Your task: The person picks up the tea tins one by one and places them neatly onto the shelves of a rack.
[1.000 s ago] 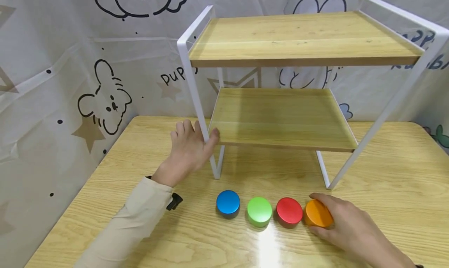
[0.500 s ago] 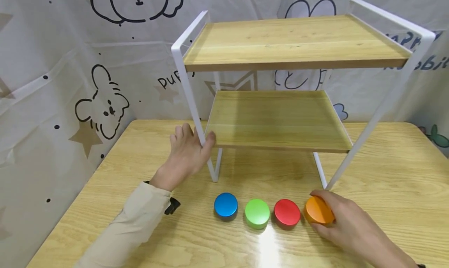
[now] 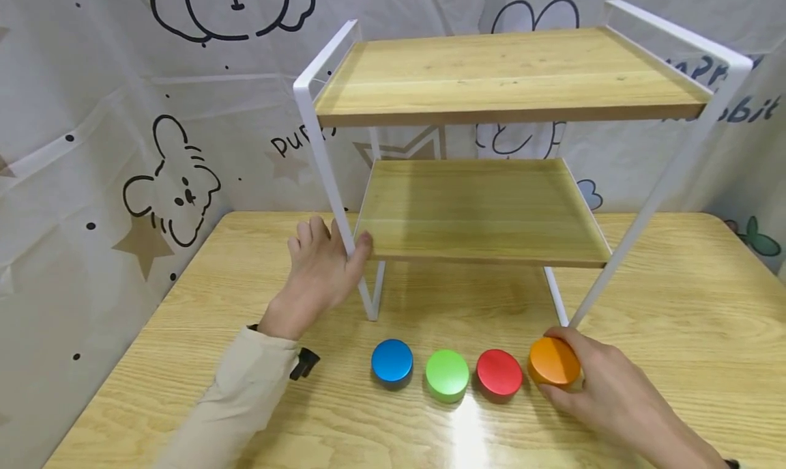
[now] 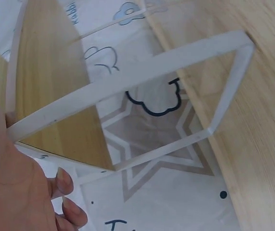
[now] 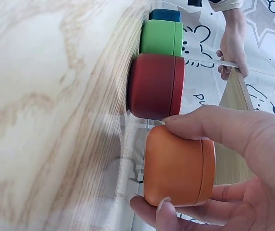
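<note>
Left hand [image 3: 319, 271] grips white-framed two-tier wooden rack [image 3: 479, 213]; right hand [image 3: 614, 390] holds glossy orange cylindrical canister [image 3: 554, 362]

At far left, the fingers of the left hand curl round the rack's front post, thumb at the lower shelf's corner; that thumb is cut off in the left wrist view. Next along, on the pale wood-grain table [image 3: 694, 298] in front of the rack, stand a round blue canister [image 3: 391, 361], partly hidden behind its neighbour in the right wrist view, a round green canister [image 3: 447, 373] and a round red canister [image 3: 499, 373]. Last comes the orange one, just beside the red, its sides between the thumb and fingers of the half-closed right hand. Most of those fingers are hidden in the head view; whether its base touches the table is hard to tell.
</note>
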The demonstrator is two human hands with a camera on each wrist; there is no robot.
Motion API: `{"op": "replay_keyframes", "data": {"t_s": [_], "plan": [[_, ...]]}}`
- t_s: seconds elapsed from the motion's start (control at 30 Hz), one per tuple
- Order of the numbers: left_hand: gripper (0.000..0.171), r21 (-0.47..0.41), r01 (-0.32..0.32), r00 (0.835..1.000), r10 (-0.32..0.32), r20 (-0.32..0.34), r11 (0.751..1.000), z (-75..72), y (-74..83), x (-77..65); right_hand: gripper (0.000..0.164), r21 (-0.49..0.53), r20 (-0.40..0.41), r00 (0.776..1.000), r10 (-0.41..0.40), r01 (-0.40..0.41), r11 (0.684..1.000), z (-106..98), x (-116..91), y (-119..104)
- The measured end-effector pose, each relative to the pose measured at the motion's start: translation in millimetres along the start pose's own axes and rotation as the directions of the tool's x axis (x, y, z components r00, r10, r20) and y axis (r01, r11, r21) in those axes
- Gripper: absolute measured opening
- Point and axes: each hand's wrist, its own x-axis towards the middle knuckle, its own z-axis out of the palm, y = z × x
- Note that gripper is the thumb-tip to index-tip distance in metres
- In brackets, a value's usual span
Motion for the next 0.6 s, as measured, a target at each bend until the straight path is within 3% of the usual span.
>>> {"op": "replay_keyframes", "data": {"t_s": [0.33,0.6], "plan": [[0.048,-0.029,0.083,0.996,-0.082,0.024,0.996,-3.7,-1.9,-6.3,0.057,0.003,-0.032,0.999,-0.017,0.017,1.0,-1.7,0.4,-4.2],[0.052,-0.053,0.09,0.995,-0.087,0.053,0.995,-4.5,3.0,-4.1,0.062,0.027,-0.025,1.0,0.015,-0.014,1.0,-3.6,-0.2,-4.3]]}}
